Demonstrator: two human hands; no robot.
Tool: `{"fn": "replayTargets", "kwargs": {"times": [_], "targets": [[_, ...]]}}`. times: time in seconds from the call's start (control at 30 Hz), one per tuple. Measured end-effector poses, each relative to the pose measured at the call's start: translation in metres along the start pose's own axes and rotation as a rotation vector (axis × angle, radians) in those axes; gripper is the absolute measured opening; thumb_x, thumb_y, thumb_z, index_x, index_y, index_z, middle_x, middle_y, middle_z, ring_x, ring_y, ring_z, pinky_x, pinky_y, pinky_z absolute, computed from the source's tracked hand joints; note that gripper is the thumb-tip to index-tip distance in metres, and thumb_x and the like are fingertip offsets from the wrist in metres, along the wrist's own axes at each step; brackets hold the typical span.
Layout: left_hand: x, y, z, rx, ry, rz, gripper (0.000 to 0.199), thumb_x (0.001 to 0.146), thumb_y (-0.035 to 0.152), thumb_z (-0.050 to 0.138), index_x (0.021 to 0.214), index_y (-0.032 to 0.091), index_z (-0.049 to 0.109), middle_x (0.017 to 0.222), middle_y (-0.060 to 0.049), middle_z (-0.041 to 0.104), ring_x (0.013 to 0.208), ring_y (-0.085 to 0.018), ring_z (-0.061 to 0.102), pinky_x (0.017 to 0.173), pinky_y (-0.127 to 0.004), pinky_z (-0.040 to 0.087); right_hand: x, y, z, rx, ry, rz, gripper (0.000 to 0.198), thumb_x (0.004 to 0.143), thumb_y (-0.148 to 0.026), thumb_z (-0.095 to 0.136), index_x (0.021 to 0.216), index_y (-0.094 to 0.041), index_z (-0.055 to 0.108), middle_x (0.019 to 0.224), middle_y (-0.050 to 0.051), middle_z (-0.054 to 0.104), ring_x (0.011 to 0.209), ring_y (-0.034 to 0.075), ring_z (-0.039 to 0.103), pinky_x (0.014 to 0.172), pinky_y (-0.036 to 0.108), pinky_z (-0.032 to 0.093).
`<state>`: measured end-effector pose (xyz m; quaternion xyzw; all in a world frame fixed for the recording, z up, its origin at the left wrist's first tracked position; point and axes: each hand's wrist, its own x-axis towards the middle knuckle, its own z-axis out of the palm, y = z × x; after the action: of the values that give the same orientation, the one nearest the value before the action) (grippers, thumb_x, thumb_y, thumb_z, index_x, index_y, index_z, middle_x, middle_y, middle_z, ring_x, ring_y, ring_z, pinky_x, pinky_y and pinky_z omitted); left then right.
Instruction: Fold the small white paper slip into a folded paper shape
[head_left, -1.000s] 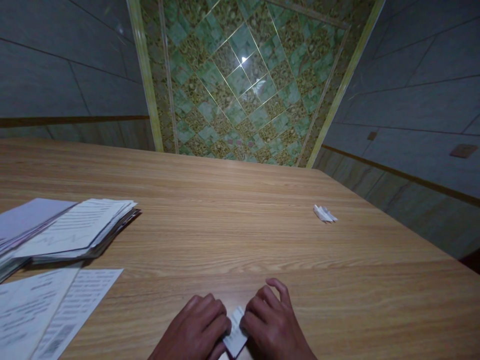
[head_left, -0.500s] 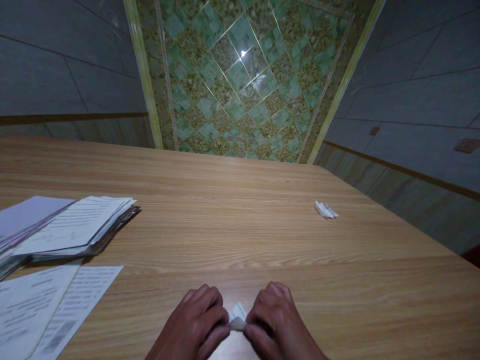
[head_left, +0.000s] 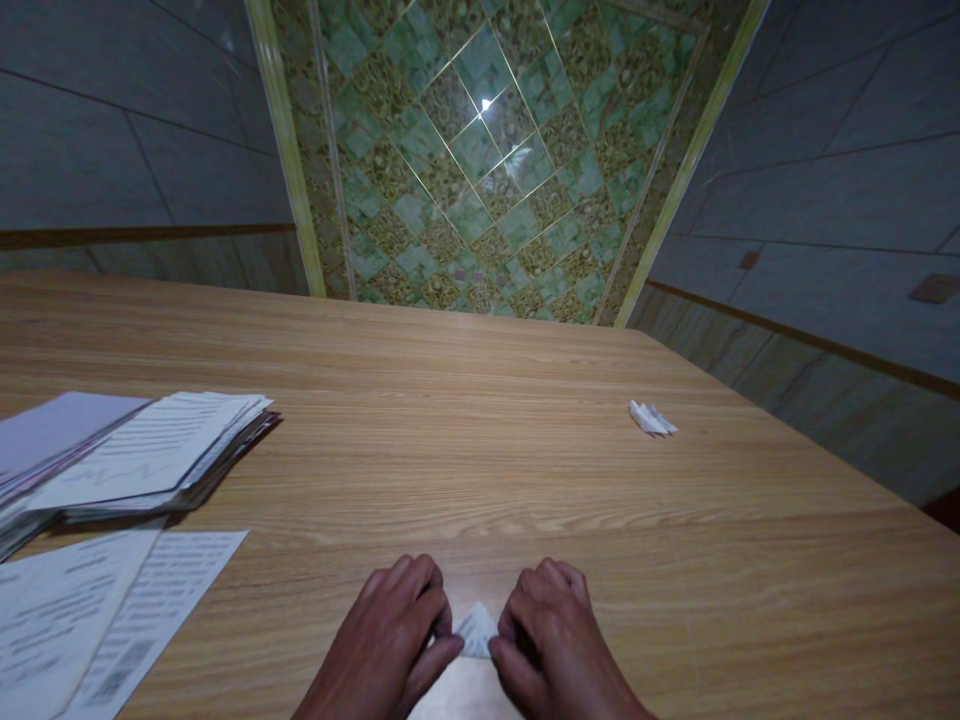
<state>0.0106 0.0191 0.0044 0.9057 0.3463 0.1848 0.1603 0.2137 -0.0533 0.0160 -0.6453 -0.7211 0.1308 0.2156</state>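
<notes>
A small piece of folded paper (head_left: 477, 632), shaped like a triangle with its point away from me, lies between my hands close to the near side of the table. My left hand (head_left: 401, 630) is at its left corner, fingers curled and thumb tip against the paper. At the right corner, my right hand (head_left: 551, 635) has its fingers curled too, with the thumb at the edge. Faint print shows on the paper. The undersides of both hands' fingers are hidden.
On the left of the wooden table (head_left: 450, 430) sits a thick stack of papers (head_left: 150, 450), with loose printed sheets (head_left: 150, 610) nearer me. A small bundle of folded paper (head_left: 652, 419) lies at the right. Tiled walls (head_left: 840, 200) rise around the table.
The near flap of the paper has flattened, and more of the triangle shows. My fingers have shifted slightly apart along its edges. The stack and the small bundle stay put.
</notes>
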Motion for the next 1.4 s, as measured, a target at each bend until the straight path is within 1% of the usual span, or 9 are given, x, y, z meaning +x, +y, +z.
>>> {"fn": "replayTargets", "kwargs": {"times": [0.3, 0.4, 0.57, 0.67, 0.8, 0.97, 1.07, 1.17, 1.4], "targets": [[0.000, -0.004, 0.005, 0.040, 0.000, 0.072, 0.015, 0.087, 0.017, 0.076, 0.088, 0.023, 0.063, 0.091, 0.000, 0.066, 0.081, -0.022, 0.060, 0.071, -0.031, 0.045, -0.002, 0.008, 0.011, -0.080, 0.128, -0.091, 0.019, 0.074, -0.014, 0.081, 0.077, -0.022, 0.064, 0.083, -0.001, 0.067, 0.086, 0.022, 0.059, 0.088, 0.039, 0.039], [-0.001, -0.003, 0.008, 0.082, 0.013, 0.181, 0.017, 0.090, 0.010, 0.070, 0.095, 0.025, 0.062, 0.097, 0.001, 0.065, 0.085, -0.020, 0.059, 0.073, -0.030, 0.043, -0.003, 0.008, 0.013, -0.090, 0.144, -0.094, 0.021, 0.074, -0.014, 0.081, 0.078, -0.023, 0.062, 0.082, -0.001, 0.066, 0.084, 0.022, 0.058, 0.088, 0.039, 0.038], [-0.001, 0.004, 0.003, 0.205, 0.031, 0.414, 0.006, 0.103, 0.020, 0.057, 0.104, 0.023, 0.062, 0.094, -0.001, 0.063, 0.081, -0.020, 0.057, 0.069, -0.032, 0.038, -0.007, 0.011, 0.015, -0.130, 0.178, -0.130, 0.022, 0.077, -0.013, 0.077, 0.082, -0.023, 0.058, 0.084, -0.001, 0.064, 0.081, 0.022, 0.055, 0.086, 0.039, 0.038], [0.000, 0.007, -0.002, 0.208, 0.090, 0.485, 0.024, 0.109, 0.023, 0.040, 0.105, 0.021, 0.064, 0.089, -0.002, 0.065, 0.078, -0.020, 0.058, 0.070, -0.034, 0.039, -0.007, 0.013, 0.016, -0.159, 0.179, -0.171, 0.024, 0.077, -0.013, 0.076, 0.085, -0.023, 0.056, 0.084, -0.001, 0.063, 0.081, 0.022, 0.054, 0.084, 0.038, 0.038], [0.002, 0.009, -0.005, 0.184, 0.119, 0.497, 0.032, 0.111, 0.026, 0.034, 0.105, 0.022, 0.066, 0.088, -0.002, 0.068, 0.081, -0.021, 0.060, 0.079, -0.036, 0.042, -0.005, 0.014, 0.015, -0.192, 0.174, -0.209, 0.025, 0.076, -0.006, 0.069, 0.087, -0.024, 0.054, 0.084, -0.001, 0.062, 0.080, 0.021, 0.054, 0.083, 0.036, 0.038], [0.004, 0.010, -0.007, 0.172, 0.083, 0.475, 0.007, 0.102, 0.026, 0.060, 0.099, 0.022, 0.065, 0.090, 0.001, 0.070, 0.085, -0.022, 0.061, 0.085, -0.037, 0.042, -0.005, 0.016, 0.008, -0.135, 0.154, -0.156, 0.032, 0.071, 0.006, 0.056, 0.084, -0.024, 0.055, 0.081, -0.002, 0.062, 0.078, 0.019, 0.053, 0.079, 0.033, 0.038], [0.004, 0.010, -0.004, 0.165, 0.109, 0.464, 0.003, 0.098, 0.024, 0.066, 0.096, 0.023, 0.066, 0.085, 0.002, 0.070, 0.081, -0.021, 0.061, 0.081, -0.036, 0.042, -0.004, 0.015, 0.003, -0.051, 0.139, -0.140, 0.036, 0.071, 0.008, 0.053, 0.085, -0.024, 0.058, 0.080, -0.003, 0.063, 0.081, 0.019, 0.055, 0.078, 0.031, 0.038], [0.003, 0.006, 0.003, 0.150, 0.168, 0.461, 0.013, 0.101, 0.019, 0.059, 0.090, 0.021, 0.065, 0.077, 0.001, 0.068, 0.072, -0.020, 0.058, 0.070, -0.034, 0.042, -0.003, 0.011, -0.003, 0.012, 0.141, -0.140, 0.036, 0.073, 0.008, 0.051, 0.087, -0.024, 0.060, 0.081, -0.002, 0.064, 0.082, 0.018, 0.056, 0.078, 0.030, 0.040], [0.000, -0.001, 0.006, 0.043, 0.225, 0.378, 0.025, 0.098, 0.007, 0.048, 0.089, 0.022, 0.065, 0.075, -0.002, 0.068, 0.067, -0.020, 0.061, 0.062, -0.030, 0.046, 0.003, 0.003, -0.002, -0.040, 0.088, -0.322, 0.017, 0.083, -0.017, 0.074, 0.088, -0.023, 0.060, 0.091, -0.001, 0.066, 0.086, 0.019, 0.057, 0.084, 0.032, 0.043]]}}
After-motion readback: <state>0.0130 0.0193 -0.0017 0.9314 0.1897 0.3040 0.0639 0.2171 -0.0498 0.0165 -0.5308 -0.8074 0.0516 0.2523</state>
